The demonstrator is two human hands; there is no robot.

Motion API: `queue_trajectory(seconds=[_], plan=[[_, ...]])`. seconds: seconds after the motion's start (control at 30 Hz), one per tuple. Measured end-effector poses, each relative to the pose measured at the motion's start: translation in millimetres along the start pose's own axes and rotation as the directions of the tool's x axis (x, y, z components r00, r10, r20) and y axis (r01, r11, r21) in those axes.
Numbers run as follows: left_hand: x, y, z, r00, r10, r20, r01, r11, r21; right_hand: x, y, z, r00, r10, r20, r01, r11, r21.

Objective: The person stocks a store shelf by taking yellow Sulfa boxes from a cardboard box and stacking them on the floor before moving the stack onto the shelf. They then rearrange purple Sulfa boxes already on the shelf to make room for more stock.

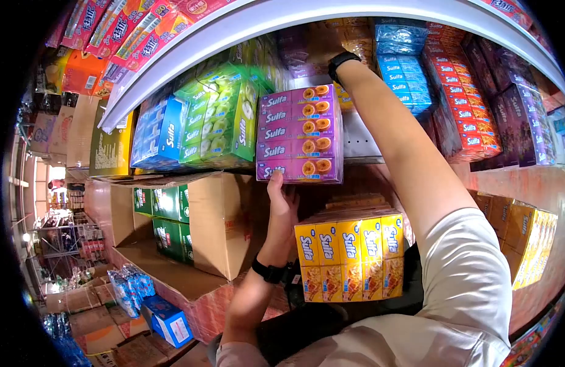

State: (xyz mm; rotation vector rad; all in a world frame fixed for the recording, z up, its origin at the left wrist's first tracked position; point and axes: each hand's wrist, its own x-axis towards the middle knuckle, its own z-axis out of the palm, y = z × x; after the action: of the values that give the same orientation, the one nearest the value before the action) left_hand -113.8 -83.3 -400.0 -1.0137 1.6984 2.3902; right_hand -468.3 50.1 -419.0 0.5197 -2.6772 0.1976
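Note:
My left hand [284, 205] grips the lower front edge of a purple bundle of Sulfa packs [299, 136] printed with cut passion fruit; the thumb lies on the front face and the fingers go underneath. The bundle sticks out at the shelf's front edge. My right arm reaches over the shelf, and my right hand [322, 48] is deep inside among purple and yellow-brown packs, dark and blurred, its fingers not readable. Below the shelf, close to my body, stands a yellow bundle of Sulfa packs [350, 260].
Green apple bundles [218, 116] and blue bundles [160, 134] stand left of the purple one. Blue [405, 79] and red bundles [463, 110] line the right. An opened cardboard box [218, 226] holds green boxes [171, 205]. The white shelf rail [252, 30] curves overhead.

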Motion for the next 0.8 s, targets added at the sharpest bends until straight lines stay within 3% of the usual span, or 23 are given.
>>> queue_trajectory(seconds=[0.03, 0.13, 0.33, 0.53, 0.8], plan=[[0.4, -0.5, -1.1, 1.0, 0.003, 0.011, -0.003, 1.0, -0.007, -1.5, -4.5, -8.1, 0.996, 0.017, 0.084, -0.017, 1.0, 0.002], [-0.2, -1.2, -4.5, 0.999, -0.037, -0.015, 0.038, 0.999, 0.019, 3.1, 0.5, -5.3, 0.997, -0.065, 0.051, 0.068, 0.996, -0.059], [-2.9, 1.3, -0.3, 0.999, -0.018, -0.041, 0.017, 1.0, -0.01, 16.6, 21.5, 48.6, 0.985, -0.151, -0.089, 0.156, 0.987, 0.048], [6.0, -6.2, -5.1, 0.998, 0.053, -0.021, -0.056, 0.983, -0.173, 0.5, 2.5, 7.4, 0.998, -0.025, 0.057, 0.028, 0.998, -0.059], [-4.0, 5.8, 7.0, 0.995, 0.077, -0.057, -0.086, 0.98, -0.181, -0.3, 5.5, 13.9, 0.998, -0.062, -0.026, 0.059, 0.992, -0.112]])
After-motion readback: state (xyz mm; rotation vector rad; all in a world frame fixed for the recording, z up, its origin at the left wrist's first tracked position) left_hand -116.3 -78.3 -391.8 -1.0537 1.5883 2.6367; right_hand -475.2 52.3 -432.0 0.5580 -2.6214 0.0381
